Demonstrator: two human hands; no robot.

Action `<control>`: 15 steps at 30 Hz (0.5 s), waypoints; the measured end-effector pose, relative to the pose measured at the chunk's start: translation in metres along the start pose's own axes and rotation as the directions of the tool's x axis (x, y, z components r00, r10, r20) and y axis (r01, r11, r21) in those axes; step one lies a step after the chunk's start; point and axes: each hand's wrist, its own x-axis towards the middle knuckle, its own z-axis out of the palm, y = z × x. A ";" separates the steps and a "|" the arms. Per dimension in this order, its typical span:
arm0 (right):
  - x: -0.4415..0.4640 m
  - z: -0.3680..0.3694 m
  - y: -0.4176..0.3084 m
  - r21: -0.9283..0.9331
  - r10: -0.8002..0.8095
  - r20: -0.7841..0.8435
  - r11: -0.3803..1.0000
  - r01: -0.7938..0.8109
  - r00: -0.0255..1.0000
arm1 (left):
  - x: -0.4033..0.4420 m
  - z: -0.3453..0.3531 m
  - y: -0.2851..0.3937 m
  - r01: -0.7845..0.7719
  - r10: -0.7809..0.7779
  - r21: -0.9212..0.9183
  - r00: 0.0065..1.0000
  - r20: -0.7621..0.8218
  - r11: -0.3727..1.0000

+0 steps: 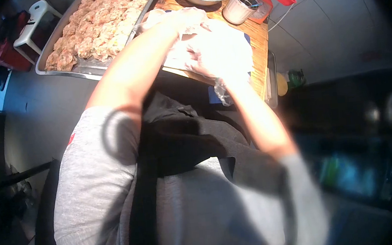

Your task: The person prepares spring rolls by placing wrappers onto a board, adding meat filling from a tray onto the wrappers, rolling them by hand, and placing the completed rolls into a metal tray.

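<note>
A broad, silver metal tray [76, 76] lay at the left, crowded with pinkish-tan, lumpy mounds of what looked like raw seasoned meat [101, 25]; its far end ran out of sight. Beside it the worker's left hand [191, 20], in loose, clear plastic, bent over a glare-whitened, pale, sheet-like mass [232, 48] on the brown wooden tabletop [260, 62]. The right hand [202, 67], similarly wrapped, touched the mass at its near side, loose plastic bunched at the wrist. From where I stood I could not tell whether either hand pinched it or merely pressed; the fingers were lost in the light.

The mass looked light, soft and limp, to my eye, probably easy to crease or tear and perhaps slick under plastic; an outer edge, held with spread fingertips, seemed the safer grip. Glare erased its texture, its thickness and anything beneath it. Beyond stood a round, silver metal bowl [198, 2] of pale contents, cut off at the top, then a whitish, dark-topped cylindrical container [237, 12] and a red scale-like device [263, 8]. Farther right, deep shadow swallowed the room.
</note>
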 end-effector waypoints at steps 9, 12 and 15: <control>-0.024 0.005 0.041 0.188 0.187 0.294 0.950 -0.248 0.938 | 0.010 0.002 0.051 0.240 -0.229 -0.360 0.971 0.073 0.902; -0.062 0.014 0.079 0.359 0.262 0.429 0.829 -0.429 0.865 | 0.025 0.016 0.028 -0.081 0.084 -0.032 0.990 0.117 0.996; -0.077 0.018 0.086 0.442 0.270 0.510 0.732 -0.518 0.817 | 0.011 0.000 0.036 -0.158 0.176 -0.089 0.951 0.254 0.983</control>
